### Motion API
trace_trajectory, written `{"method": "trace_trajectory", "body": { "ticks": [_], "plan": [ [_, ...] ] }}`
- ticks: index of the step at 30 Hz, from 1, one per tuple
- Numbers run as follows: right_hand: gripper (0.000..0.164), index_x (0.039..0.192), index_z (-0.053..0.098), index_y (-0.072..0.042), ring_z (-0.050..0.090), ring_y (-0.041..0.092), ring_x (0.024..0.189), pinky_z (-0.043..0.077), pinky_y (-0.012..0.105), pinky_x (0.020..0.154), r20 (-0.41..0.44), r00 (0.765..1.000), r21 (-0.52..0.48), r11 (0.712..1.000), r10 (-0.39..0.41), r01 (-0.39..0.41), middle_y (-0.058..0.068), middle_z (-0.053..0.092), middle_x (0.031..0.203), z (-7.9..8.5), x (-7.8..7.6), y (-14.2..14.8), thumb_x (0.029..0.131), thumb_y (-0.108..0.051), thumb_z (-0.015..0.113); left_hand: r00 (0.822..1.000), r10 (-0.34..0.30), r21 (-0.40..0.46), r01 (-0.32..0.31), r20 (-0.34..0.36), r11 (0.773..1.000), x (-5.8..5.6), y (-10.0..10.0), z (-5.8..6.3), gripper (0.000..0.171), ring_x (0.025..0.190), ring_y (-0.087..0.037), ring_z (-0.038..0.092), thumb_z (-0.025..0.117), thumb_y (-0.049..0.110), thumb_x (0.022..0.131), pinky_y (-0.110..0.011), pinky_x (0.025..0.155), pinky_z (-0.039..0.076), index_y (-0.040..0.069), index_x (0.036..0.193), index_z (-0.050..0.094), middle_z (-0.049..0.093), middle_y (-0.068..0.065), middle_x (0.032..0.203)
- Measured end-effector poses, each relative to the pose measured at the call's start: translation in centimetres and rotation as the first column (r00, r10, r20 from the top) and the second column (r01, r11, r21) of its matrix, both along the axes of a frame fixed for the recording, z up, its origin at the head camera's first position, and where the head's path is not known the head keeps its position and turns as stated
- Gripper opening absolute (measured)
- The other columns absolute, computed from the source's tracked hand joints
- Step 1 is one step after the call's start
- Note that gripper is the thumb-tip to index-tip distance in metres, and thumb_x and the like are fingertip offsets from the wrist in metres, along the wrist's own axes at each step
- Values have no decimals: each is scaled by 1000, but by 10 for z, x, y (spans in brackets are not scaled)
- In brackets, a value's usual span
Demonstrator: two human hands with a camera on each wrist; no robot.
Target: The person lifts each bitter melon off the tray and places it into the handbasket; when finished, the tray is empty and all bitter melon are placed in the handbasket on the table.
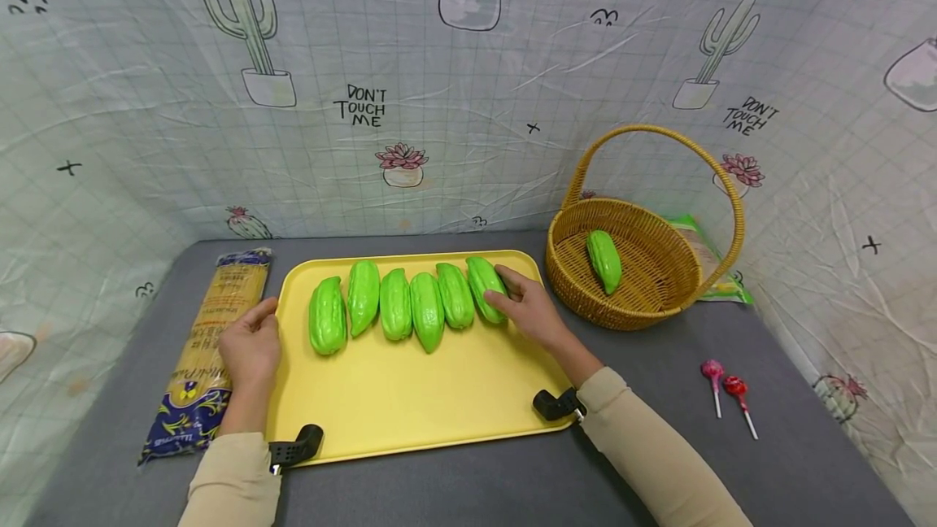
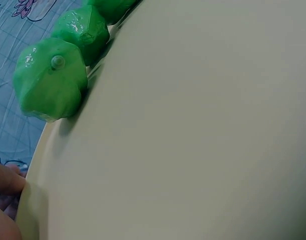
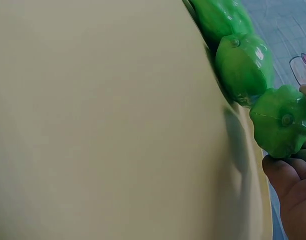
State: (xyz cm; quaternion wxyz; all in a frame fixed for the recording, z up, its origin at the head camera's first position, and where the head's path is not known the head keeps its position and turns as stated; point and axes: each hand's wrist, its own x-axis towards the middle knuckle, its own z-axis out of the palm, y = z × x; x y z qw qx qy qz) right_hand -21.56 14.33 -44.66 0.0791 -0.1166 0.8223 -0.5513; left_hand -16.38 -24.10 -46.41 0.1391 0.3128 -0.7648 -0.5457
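Observation:
My right hand (image 1: 530,307) grips the rightmost green ribbed gourd (image 1: 483,287) between thumb and fingers, at the right end of a row on the yellow tray (image 1: 410,405). In the right wrist view, the gripped gourd (image 3: 280,122) shows its stem end, with the thumb and fingers around its side. Several more glossy gourds (image 1: 396,305) stand side by side along the tray's far half. My left hand (image 1: 250,344) is at the tray's left rim, holding no gourd, its fingers loosely bent. The left wrist view has its fingertips (image 2: 10,180) right at that rim.
A wicker basket (image 1: 567,283) with a tall handle stands at the back right, with one gourd inside. Behind it lies a green-edged packet (image 1: 725,287). Two lollipops (image 1: 735,387) lie at the right. A long pasta packet (image 1: 212,332) lies left of the tray.

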Motion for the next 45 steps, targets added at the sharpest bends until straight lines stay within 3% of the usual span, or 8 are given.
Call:
{"method": "trace_trajectory", "body": {
  "ticks": [22,32,45],
  "plan": [
    [66,157,37,-2,42,31,148,43,43,118,-38,999,7,1000,-21,21,18,40,161,12,2,3,102,-27,64,1000,-5,7,5,4,1000,1,-1,-4,38,134,-30,58,45,11,108,-44,112,50,7,142,60,59,-15,147],
    [66,158,35,-3,47,33,144,48,47,113,-43,999,-68,998,11,-13,20,39,161,25,4,12,103,-26,63,1000,-5,6,5,7,1000,0,-1,-4,38,136,-29,57,45,11,107,-43,113,49,8,142,61,58,-14,148],
    [69,160,30,-5,47,35,144,47,49,113,-33,999,-75,997,-26,23,20,37,163,41,2,29,103,-28,61,1000,-2,-13,2,3,1000,-1,-1,-3,38,134,-29,58,46,10,107,-42,112,50,7,142,61,60,-15,146]
  ]
}}
